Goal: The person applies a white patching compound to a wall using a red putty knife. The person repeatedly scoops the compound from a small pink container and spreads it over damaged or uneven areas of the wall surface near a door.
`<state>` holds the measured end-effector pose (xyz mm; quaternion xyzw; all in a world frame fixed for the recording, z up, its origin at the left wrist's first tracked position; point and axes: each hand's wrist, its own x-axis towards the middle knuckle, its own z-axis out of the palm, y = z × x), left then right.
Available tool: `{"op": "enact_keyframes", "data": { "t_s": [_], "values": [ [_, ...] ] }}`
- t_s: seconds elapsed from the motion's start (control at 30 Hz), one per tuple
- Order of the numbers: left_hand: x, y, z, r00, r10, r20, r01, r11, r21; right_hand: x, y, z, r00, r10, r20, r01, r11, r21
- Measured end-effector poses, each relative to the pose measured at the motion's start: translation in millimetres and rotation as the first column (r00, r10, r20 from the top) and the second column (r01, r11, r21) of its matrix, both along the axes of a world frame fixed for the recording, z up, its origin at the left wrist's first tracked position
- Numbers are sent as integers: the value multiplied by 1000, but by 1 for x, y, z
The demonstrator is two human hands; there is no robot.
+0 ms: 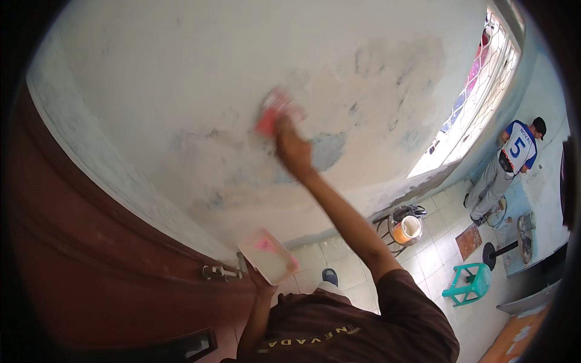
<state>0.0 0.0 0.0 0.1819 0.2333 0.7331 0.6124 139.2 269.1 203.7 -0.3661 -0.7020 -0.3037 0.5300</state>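
While a brown door (91, 266) fills the left edge, its metal latch (221, 272) sits just beside the left hand (259, 279), which grips a flat white tray (268, 255) from below; the tray is tilted and carries a pink smear near its upper corner. Above and to the right, the right hand (292, 149) is closed around a pink-handled scraper (275, 112), blurred, pressed flat against the patchy pale wall (181, 91) near its middle. Right of the arm, by the foot of the wall, an orange bucket (408, 228) stands on the tiled floor (439, 257). Farther right a green stool (471, 283) stands, and another person (505, 166) stands below the barred window (484, 85).
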Motion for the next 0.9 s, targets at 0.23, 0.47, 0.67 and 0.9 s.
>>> {"op": "enact_keyframes", "data": {
  "t_s": [0.23, 0.47, 0.67, 0.9],
  "values": [
    [-24, -13, -9, 972, -33, 232, 65, 989, -130, -24, -136, -76, 798, 183, -574, -600, 328, -729],
    [-16, -14, 2, 969, -157, 193, 162, 987, -11, 34, -210, -51, 167, -13, -986, -977, 133, -167],
    [24, -5, 28, 976, -78, 205, 93, 994, -65, 94, -209, -57, 160, -34, -987, -984, -91, -156],
    [60, 2, 10, 883, -131, 450, 177, 982, -62, 161, -187, -86, 224, 170, -960, -944, -207, -257]
  ]
}}
